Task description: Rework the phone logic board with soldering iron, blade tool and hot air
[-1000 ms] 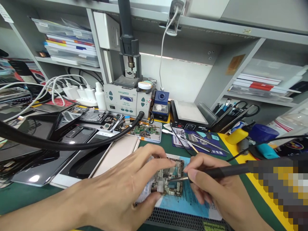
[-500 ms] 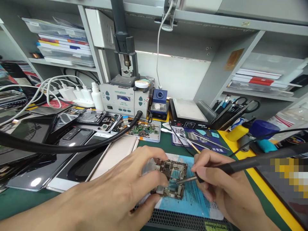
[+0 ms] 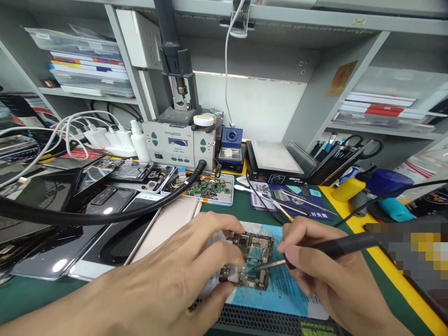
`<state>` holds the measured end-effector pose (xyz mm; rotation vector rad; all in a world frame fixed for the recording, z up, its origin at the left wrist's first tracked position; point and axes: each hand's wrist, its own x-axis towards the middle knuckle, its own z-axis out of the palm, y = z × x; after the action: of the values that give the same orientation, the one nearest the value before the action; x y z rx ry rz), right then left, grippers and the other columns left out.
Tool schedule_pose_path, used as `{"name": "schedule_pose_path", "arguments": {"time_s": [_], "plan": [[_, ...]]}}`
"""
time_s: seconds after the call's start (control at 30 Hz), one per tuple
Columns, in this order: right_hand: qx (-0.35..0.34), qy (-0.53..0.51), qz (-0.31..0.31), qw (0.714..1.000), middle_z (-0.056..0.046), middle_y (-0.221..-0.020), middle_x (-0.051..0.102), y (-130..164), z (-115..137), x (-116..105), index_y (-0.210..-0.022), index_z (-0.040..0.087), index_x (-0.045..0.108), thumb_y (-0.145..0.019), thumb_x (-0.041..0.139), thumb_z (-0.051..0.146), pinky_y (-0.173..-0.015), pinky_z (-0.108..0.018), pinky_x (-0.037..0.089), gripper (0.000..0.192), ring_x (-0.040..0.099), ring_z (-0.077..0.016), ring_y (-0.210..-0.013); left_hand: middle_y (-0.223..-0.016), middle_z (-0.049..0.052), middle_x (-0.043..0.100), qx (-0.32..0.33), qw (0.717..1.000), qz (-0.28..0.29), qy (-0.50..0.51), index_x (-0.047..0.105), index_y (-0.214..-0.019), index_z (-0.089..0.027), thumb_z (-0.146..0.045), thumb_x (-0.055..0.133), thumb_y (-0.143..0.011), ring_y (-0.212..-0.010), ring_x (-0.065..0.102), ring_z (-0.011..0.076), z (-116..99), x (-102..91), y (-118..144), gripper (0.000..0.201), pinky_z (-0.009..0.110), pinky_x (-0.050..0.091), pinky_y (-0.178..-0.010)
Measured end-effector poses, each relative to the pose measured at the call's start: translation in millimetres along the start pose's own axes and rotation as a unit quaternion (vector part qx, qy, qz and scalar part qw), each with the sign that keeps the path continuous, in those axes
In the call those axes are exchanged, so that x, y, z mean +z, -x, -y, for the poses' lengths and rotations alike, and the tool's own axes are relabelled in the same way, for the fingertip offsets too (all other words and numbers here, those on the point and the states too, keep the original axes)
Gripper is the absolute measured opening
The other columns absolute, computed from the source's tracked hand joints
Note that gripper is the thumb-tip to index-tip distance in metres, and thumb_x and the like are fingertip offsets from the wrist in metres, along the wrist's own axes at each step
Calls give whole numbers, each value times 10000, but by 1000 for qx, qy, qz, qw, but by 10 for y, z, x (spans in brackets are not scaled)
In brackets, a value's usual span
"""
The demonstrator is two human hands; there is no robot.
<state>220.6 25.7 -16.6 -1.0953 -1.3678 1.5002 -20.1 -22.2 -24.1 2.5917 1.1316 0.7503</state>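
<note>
Cluttered repair tabletop (image 3: 31,294), green mat, phones to the left, rework station (image 3: 178,140) behind. Left hand (image 3: 168,284) pinches the circuit board (image 3: 254,259) down on the blue pad (image 3: 280,289). Right hand (image 3: 329,280) grips the soldering iron (image 3: 336,246) like a pen, tip on the board's middle. Best to keep the board pinned, touch lightly, and keep fingers off the tip.

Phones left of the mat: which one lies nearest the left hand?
The gold-backed phone, lying face down just beyond the left hand. The dark-screened phones sit farther left.
</note>
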Motion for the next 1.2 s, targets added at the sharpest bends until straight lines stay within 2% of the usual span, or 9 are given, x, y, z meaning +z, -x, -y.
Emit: {"name": "schedule_pose_path", "arguments": {"time_s": [0.1, 0.27, 0.47, 0.57, 0.67, 0.83, 1.07, 1.2], "plan": [[-12, 19, 10, 1000, 60, -573, 465, 20, -14, 0, -671, 182, 675, -802, 746, 345, -446, -230, 219, 221, 383, -62, -430, -1383, 72, 416, 4, 1000, -1, 12, 454, -1255, -230, -86, 558, -891, -1386, 425, 148, 16, 12, -8, 405, 218, 353, -1182], [-33, 77, -4, 997, 56, -613, 500, 64, 5, 25, -679, 207, 691, -763, 756, 299, -477, -244, 233, 141, 403, -78, -476, -1415, 77, 399, 5, 1000, 2, 25, 422, -1374, -224, -78, 573, -874, -1386, 421, 155, 23, 28, -11, 543, 235, 349, -1200], [-76, 130, 0, 989, 52, -604, 525, 74, 22, 53, -666, 225, 685, -766, 723, 269, -482, -236, 285, 116, 400, -92, -489, -1426, 70, 394, 4, 1000, 1, 29, 403, -1409, -226, -80, 579, -870, -1383, 419, 148, 25, 32, 4, 585, 225, 350, -1200], [-126, 153, 6, 980, 51, -607, 542, 67, 1, 50, -667, 240, 685, -793, 680, 232, -466, -224, 306, 126, 424, -93, -485, -1424, 74, 401, 2, 1000, -1, 29, 409, -1405, -222, -89, 582, -869, -1370, 435, 152, 27, 23, -2, 579, 232, 366, -1193], [-216, 198, 12, 956, 64, -604, 561, 77, -18, 46, -713, 261, 674, -797, 643, 155, -463, -208, 342, 139, 466, -92, -481, -1427, 74, 409, -2, 1000, 0, 29, 419, -1397, -229, -102, 591, -869, -1363, 448, 156, 25, 13, -10, 570, 244, 376, -1190], [-348, 287, 14, 892, 67, -659, 640, 116, -38, 51, -866, 298, 637, -796, 615, 57, -500, -208, 454, 252, 617, -120, -543, -1428, 84, 411, -11, 999, 2, 33, 413, -1395, -239, -109, 601, -860, -1350, 467, 179, 20, 20, -18, 581, 285, 424, -1171], [-418, 327, 16, 847, 33, -685, 669, 109, -104, 42, -927, 290, 614, -812, 597, 37, -509, -254, 476, 278, 622, -142, -532, -1397, 107, 441, -28, 997, 18, 66, 385, -1388, -252, -98, 629, -831, -1266, 542, 229, 17, -11, -33, 626, 386, 532, -1089], [-409, 320, -18, 854, 31, -673, 672, 135, -112, 88, -919, 314, 615, -809, 605, 52, -534, -283, 480, 285, 641, -168, -542, -1376, 112, 461, -38, 996, 19, 78, 396, -1389, -244, -100, 635, -819, -1239, 568, 249, 21, -33, -51, 635, 423, 554, -1070]]}}
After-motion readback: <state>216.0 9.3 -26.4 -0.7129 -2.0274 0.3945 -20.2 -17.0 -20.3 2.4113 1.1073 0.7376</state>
